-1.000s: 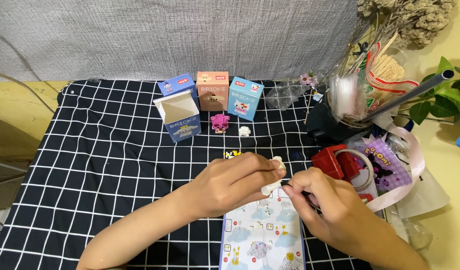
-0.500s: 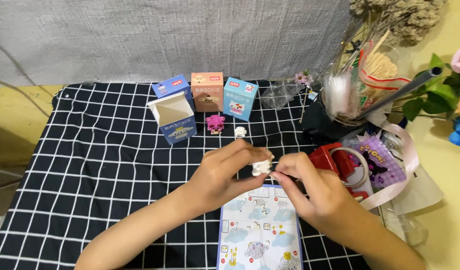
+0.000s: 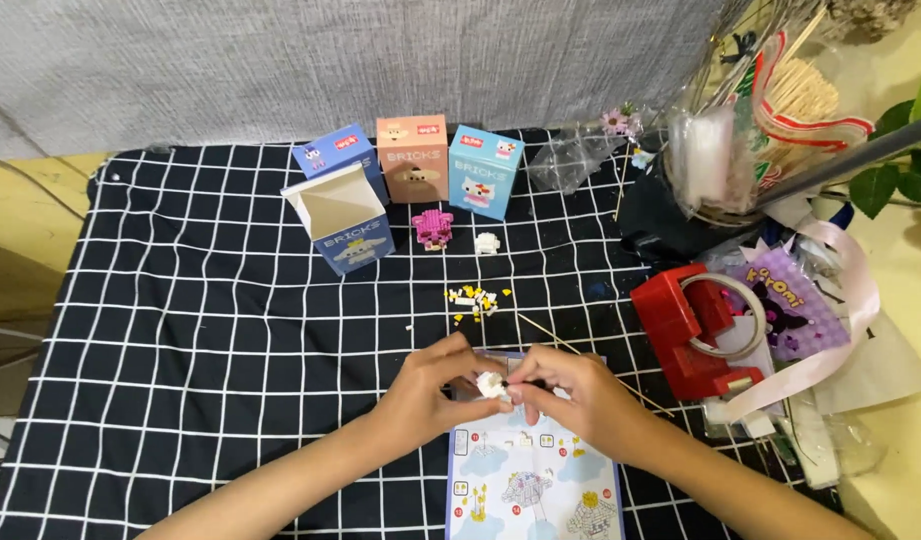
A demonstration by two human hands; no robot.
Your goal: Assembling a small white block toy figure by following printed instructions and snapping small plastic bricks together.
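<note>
Small white brick piece (image 3: 491, 385) sits between my fingertips, above the top edge of the light blue instruction sheet (image 3: 533, 470). My left hand (image 3: 432, 385) pinches it from the left; my right hand (image 3: 565, 393) is closed on its right side, thumb and forefinger pressing in. Both hands touch at the piece. Loose yellow and white bricks (image 3: 477, 300) lie just behind on the black grid cloth (image 3: 200, 340). Further back: pink brick figure (image 3: 432, 228), small white figure (image 3: 487, 243), open blue box (image 3: 340, 222), three closed boxes. Red tape dispenser (image 3: 692, 330) to my right, well apart.
</note>
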